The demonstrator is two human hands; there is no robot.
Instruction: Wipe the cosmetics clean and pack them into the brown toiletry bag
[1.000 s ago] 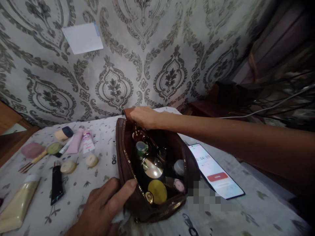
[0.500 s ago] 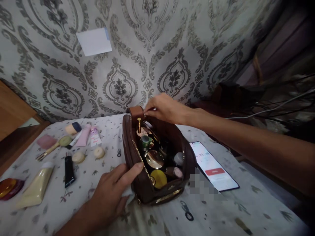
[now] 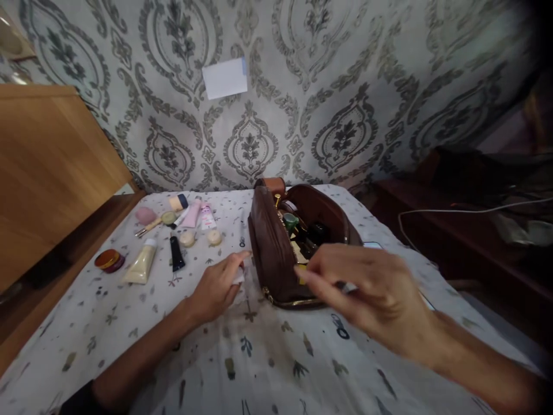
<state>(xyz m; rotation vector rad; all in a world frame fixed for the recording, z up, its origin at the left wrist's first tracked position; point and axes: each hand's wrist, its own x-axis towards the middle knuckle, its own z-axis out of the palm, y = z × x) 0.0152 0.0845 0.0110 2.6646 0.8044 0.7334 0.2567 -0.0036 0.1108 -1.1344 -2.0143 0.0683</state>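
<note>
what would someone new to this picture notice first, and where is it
The open brown bag near the middle stands out first, with the right hand across its near end in the view and the left hand just left of it. Next come the cream tube and dark red jar, farther left on the cloth. Above, a plain white card breaks up the bold patterned wall.

Part of bag (image 3: 272,248), most of phone (image 3: 372,245) hidden behind right grip (image 3: 371,288) (blurred); wooden panel (image 3: 52,173) cut off left.
</note>
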